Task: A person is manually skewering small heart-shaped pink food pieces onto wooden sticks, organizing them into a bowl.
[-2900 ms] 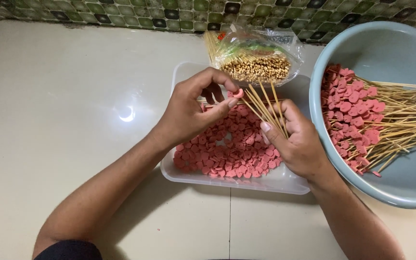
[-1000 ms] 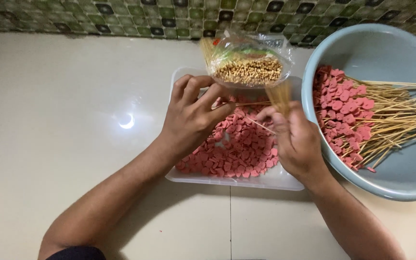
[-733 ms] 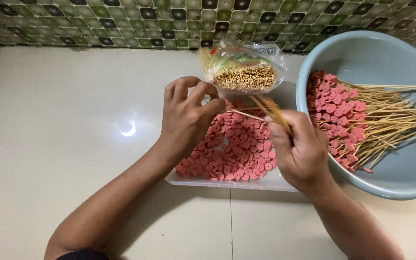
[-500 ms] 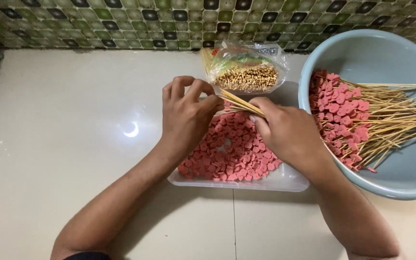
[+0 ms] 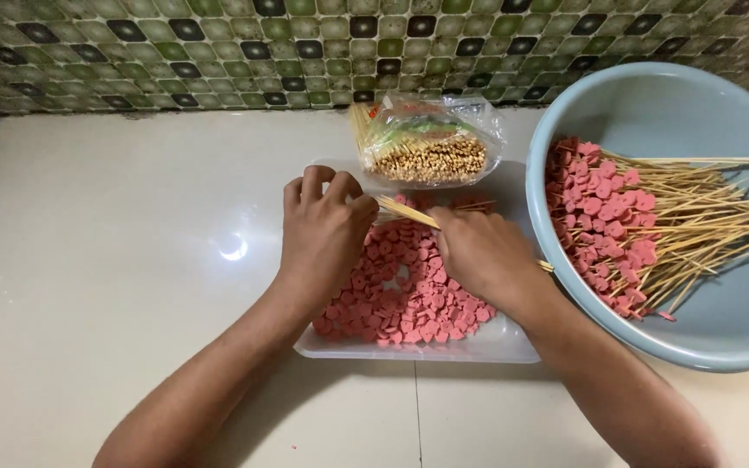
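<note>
A clear plastic tray holds many pink sausage slices. My left hand rests over the tray's left side, fingers curled down onto the slices. My right hand lies over the tray's right side, gripping a bundle of thin wooden skewers whose tips point left toward my left hand. Whether the left fingers pinch a slice is hidden.
A pale blue basin at the right holds finished skewers threaded with pink slices. A plastic bag of spare skewers lies behind the tray. Green mosaic tiles back the glossy cream counter.
My right hand has swung the skewer bundle down from upright to nearly flat, tips now pointing left. Both hands have dropped lower onto the tray of slices.
</note>
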